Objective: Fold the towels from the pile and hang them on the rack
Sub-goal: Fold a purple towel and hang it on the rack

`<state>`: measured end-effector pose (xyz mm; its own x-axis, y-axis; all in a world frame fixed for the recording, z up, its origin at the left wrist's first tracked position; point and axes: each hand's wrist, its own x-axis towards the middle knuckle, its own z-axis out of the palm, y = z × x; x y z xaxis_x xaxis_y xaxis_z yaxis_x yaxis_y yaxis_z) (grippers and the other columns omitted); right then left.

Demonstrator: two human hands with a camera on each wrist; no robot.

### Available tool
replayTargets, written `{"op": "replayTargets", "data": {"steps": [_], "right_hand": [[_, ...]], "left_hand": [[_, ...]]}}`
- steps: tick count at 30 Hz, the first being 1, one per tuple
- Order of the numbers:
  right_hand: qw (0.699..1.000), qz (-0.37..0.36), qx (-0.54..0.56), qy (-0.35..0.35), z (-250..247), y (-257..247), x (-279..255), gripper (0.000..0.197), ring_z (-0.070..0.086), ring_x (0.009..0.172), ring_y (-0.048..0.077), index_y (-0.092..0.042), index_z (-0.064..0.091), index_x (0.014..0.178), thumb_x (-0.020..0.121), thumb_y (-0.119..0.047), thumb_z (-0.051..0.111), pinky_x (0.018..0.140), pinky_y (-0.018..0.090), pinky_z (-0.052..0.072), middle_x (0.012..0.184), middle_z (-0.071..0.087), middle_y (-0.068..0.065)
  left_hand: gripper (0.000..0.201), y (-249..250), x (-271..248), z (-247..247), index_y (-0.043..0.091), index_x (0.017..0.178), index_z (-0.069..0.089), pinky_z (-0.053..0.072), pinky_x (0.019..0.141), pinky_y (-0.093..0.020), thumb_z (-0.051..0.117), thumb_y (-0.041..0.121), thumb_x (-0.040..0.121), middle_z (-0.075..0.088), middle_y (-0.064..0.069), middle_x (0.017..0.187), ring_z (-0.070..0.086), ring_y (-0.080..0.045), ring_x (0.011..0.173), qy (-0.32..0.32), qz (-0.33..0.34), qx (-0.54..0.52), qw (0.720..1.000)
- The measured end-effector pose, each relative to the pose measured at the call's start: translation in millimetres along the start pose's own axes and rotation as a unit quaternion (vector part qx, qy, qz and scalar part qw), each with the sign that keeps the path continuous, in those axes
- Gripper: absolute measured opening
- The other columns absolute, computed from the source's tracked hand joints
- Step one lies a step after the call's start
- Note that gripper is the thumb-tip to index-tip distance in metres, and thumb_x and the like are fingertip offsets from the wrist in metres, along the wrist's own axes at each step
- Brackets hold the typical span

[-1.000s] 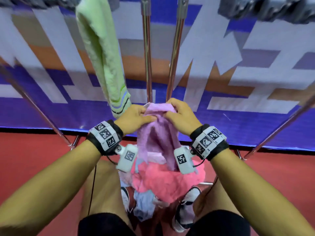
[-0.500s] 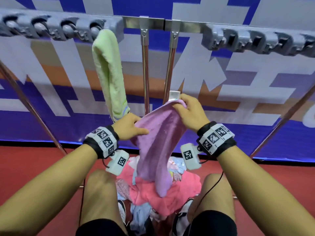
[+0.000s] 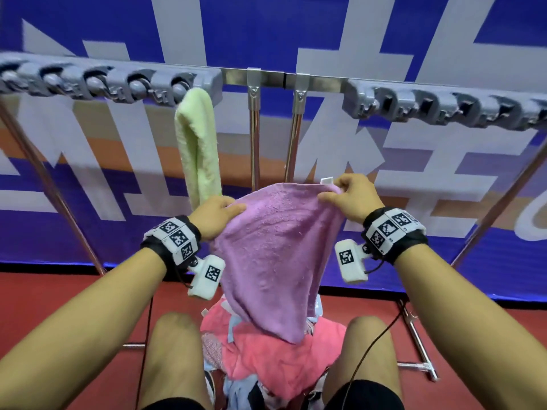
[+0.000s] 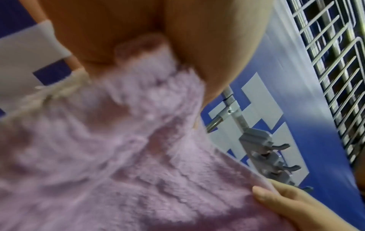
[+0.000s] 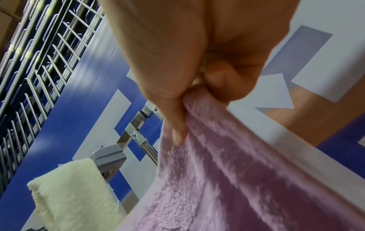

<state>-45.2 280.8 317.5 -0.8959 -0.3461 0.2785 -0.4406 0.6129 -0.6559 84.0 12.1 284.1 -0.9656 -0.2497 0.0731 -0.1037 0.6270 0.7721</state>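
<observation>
A purple towel (image 3: 273,250) hangs spread between my two hands, its lower corner drooping over the pile (image 3: 266,359) of pink and pale blue towels between my knees. My left hand (image 3: 217,216) pinches its left top corner, and my right hand (image 3: 347,193) pinches the right top corner beside a white tag (image 3: 327,181). The left wrist view shows the purple towel (image 4: 118,156) gripped in my left hand (image 4: 138,51). The right wrist view shows my right hand (image 5: 189,93) pinching the towel (image 5: 227,171). A folded light green towel (image 3: 198,146) hangs from the rack (image 3: 284,79) above.
The rack's top bar carries grey clip blocks (image 3: 444,108) on both sides and two chrome posts (image 3: 254,137) in the middle. Slanted legs (image 3: 503,196) run down to a red floor. A blue and white banner (image 3: 355,39) stands behind the rack.
My hands have risen and moved apart, spreading the purple towel from a bunched strip into a wide sheet. The view has tilted up, showing more of the rack's top bar.
</observation>
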Motion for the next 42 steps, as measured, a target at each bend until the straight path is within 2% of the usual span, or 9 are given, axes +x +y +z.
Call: {"op": "replayTargets", "data": {"steps": [5,9,13,20,24,31,35,40,42], "right_hand": [[0.996,0.007,0.056,-0.072,-12,-13,-8,0.045,0.050,0.046,0.014,-0.026,0.050,0.121,0.084,-0.022,0.074,0.035,0.019,0.039,0.068,0.057,0.002],[0.971,0.051,0.216,-0.088,-20,-24,-13,0.025,0.048,0.038,0.018,-0.018,0.040,0.108,0.095,0.001,0.050,0.031,0.024,0.039,0.061,0.059,0.004],[0.954,0.039,0.273,-0.118,-22,-35,-16,0.026,0.054,0.041,0.017,-0.010,0.050,0.083,0.094,0.011,0.040,0.034,0.024,0.047,0.068,0.051,0.012],[0.953,-0.033,0.271,-0.133,-16,-61,-17,0.044,0.062,0.068,0.022,-0.008,0.068,0.096,0.080,0.022,0.041,0.065,0.033,0.057,0.081,0.066,0.012],[0.976,-0.088,0.182,-0.086,-12,-58,-13,0.030,0.071,0.084,0.015,-0.009,0.072,0.104,0.084,0.009,0.060,0.078,0.025,0.058,0.093,0.074,0.007],[0.987,-0.092,0.124,-0.035,-4,-57,-9,0.006,0.061,0.061,0.005,-0.017,0.076,0.087,0.086,-0.018,0.070,0.064,0.025,0.048,0.069,0.070,-0.005],[0.990,-0.111,0.081,-0.030,-6,-60,-15,0.007,0.066,0.071,0.011,-0.024,0.071,0.083,0.089,-0.027,0.069,0.067,0.027,0.052,0.075,0.071,-0.003],[0.988,-0.152,0.023,-0.032,-9,-63,-21,0.015,0.061,0.078,0.015,-0.020,0.072,0.085,0.093,-0.030,0.064,0.074,0.033,0.050,0.078,0.068,-0.002],[0.985,-0.169,0.002,-0.033,-9,-63,-22,0.017,0.052,0.081,0.013,-0.018,0.073,0.087,0.093,-0.031,0.064,0.074,0.025,0.043,0.081,0.058,-0.001]], "left_hand": [[0.016,42,7,8,0.002,0.073,0.068,0.040,0.057,-0.025,0.065,0.005,0.089,0.056,-0.009,0.067,0.049,-0.018,0.063,-0.076,-0.036,-0.078,0.993],[0.029,68,12,8,0.006,0.084,0.075,0.054,0.064,-0.028,0.057,-0.017,0.082,0.068,-0.015,0.077,0.062,-0.021,0.066,-0.092,-0.050,-0.261,0.960],[0.034,88,17,9,0.005,0.092,0.075,0.054,0.076,-0.034,0.056,-0.021,0.082,0.070,-0.018,0.090,0.066,-0.026,0.080,-0.086,-0.033,-0.368,0.925],[0.022,110,19,24,-0.001,0.113,0.067,0.059,0.078,-0.034,0.055,-0.002,0.094,0.071,-0.017,0.099,0.069,-0.024,0.086,-0.037,0.010,-0.418,0.908],[0.017,114,18,21,0.007,0.108,0.063,0.057,0.062,-0.027,0.049,0.002,0.100,0.070,-0.010,0.094,0.069,-0.016,0.078,-0.030,0.022,-0.398,0.917],[0.033,112,11,14,0.005,0.112,0.060,0.051,0.057,-0.020,0.046,-0.016,0.090,0.068,-0.015,0.094,0.066,-0.015,0.070,-0.119,0.037,-0.328,0.937],[0.027,108,11,15,-0.006,0.114,0.058,0.061,0.072,-0.030,0.065,-0.007,0.088,0.070,-0.020,0.098,0.070,-0.025,0.085,-0.062,0.022,-0.354,0.933],[0.011,102,9,17,0.001,0.092,0.070,0.057,0.060,-0.023,0.074,0.000,0.082,0.073,-0.008,0.077,0.072,-0.016,0.069,0.018,0.021,-0.336,0.941],[0.007,101,7,18,0.004,0.090,0.073,0.056,0.058,-0.022,0.075,0.002,0.083,0.074,-0.006,0.074,0.071,-0.014,0.066,0.034,0.028,-0.335,0.941]]}}
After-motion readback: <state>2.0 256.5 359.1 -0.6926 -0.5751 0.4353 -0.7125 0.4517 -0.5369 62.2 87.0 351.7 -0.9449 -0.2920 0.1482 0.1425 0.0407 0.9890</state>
